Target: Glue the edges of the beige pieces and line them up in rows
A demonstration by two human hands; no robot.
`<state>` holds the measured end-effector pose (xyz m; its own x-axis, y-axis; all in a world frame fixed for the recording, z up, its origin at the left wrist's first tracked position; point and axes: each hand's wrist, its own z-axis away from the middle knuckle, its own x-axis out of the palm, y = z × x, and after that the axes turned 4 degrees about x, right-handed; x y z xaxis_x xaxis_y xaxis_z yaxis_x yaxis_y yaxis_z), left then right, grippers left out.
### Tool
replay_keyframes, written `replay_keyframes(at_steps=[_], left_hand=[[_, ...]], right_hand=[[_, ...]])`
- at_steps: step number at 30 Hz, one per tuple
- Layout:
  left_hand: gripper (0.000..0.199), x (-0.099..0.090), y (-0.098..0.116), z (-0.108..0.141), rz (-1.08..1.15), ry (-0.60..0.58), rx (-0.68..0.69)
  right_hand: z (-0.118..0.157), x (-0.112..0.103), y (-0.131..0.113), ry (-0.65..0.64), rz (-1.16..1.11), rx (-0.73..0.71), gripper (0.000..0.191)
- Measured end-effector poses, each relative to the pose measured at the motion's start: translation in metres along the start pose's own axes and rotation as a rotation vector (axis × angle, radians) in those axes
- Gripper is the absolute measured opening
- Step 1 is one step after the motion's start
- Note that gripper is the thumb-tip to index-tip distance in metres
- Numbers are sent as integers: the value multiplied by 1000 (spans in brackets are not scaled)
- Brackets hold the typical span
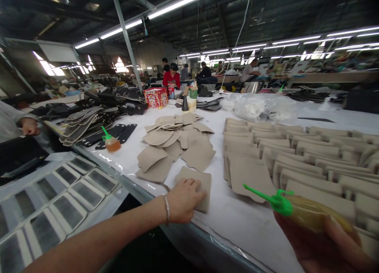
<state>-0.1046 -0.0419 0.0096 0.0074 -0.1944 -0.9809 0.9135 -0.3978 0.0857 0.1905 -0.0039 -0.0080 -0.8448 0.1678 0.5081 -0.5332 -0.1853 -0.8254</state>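
Beige, roughly square leather-like cut piece [195, 188] lies flat near the front edge of the white-covered worktable [251, 225], apart from the loose heap of similar tan pieces [177, 144] behind it. The left hand [183, 200] rests palm-down on its near corner, fingers spread flat and pressing rather than gripping, a thin bangle at the wrist. The right hand [322, 245] is wrapped closed around a soft amber squeeze bottle with a green pointed nozzle [299, 210], held tilted with the nozzle aimed leftward above the table, well short of the pinned piece. To the right, overlapping rows of the same beige pieces [296, 158] are laid out like shingles. A second small amber bottle with a green tip [111, 142] stands further back beside black strips. By the look of it, the piece is being steadied for gluing and no glue is on it yet; the next move seems to call for bringing the nozzle over the piece while the flat hand keeps it from sliding.
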Motion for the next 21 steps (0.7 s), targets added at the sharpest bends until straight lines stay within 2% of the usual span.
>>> replay_keyframes(at_steps=[3,6,8,11,15,18,21], left_hand=[[39,1,-8,-6,96,39,-18],[27,5,-7,-15,178,134,-151],[29,7,-1,-22,180,158,-240],[35,7,9,-31,175,138,-330],[41,2,17,-40,146,92,-398],[39,-3,19,-45,107,55,-399],[31,-5,17,-48,58,44,-340]], right_hand=[[4,6,0,47,0,29,31],[5,10,2,37,29,63,44],[4,13,5,50,67,43,56],[3,17,8,41,109,-23,66],[5,19,9,17,148,-94,69],[7,19,9,7,180,-123,77],[6,18,11,-14,240,-149,81]])
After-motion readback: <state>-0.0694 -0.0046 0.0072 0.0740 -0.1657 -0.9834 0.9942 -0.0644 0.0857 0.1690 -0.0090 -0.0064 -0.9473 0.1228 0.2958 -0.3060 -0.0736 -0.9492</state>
